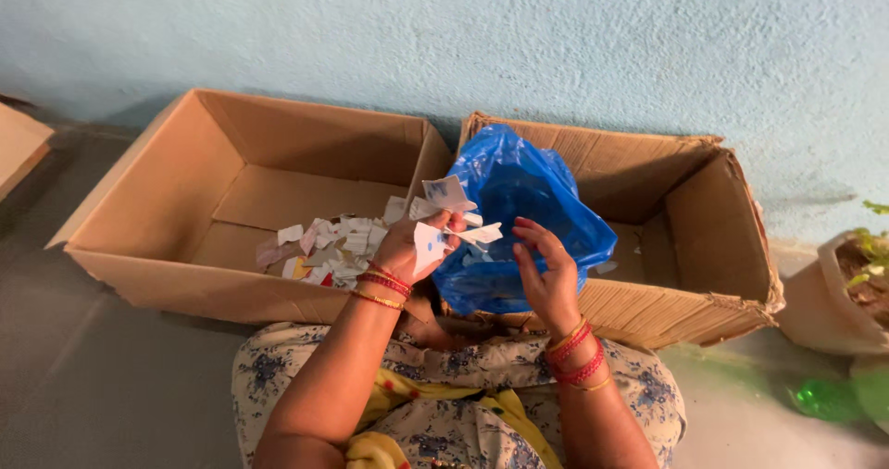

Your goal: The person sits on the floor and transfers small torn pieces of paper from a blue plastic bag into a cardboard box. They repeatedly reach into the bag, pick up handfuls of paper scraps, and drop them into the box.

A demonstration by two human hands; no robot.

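Scraps of white torn paper sit fanned in the left hand, pinched between thumb and curled fingers just above the near rim of the crinkled blue plastic bag. That bag, taken here as the landmark, stands open inside the right-hand brown cardboard box, its mouth facing up and toward the person. The longest strip in the bunch lies roughly level, its long axis pointing from the left hand across the bag's mouth toward the right hand. The right hand hovers just to the right of that strip, palm turned inward, fingers loosely spread and holding nothing; its fingertips are near the strip's free end but apart from it. Of the two hands, the left is the one gripping; the right is the closer to the bag's opening. More white scraps show down inside the bag, below the held bunch. Left of the bag, a wider open brown cardboard box holds a loose heap of paper pieces, white with a few pink and yellow ones. The bag's bottom is hidden behind the hands, and the far right of the scene, a pale plant pot and a green plastic bottle, is cut off by the frame edge.
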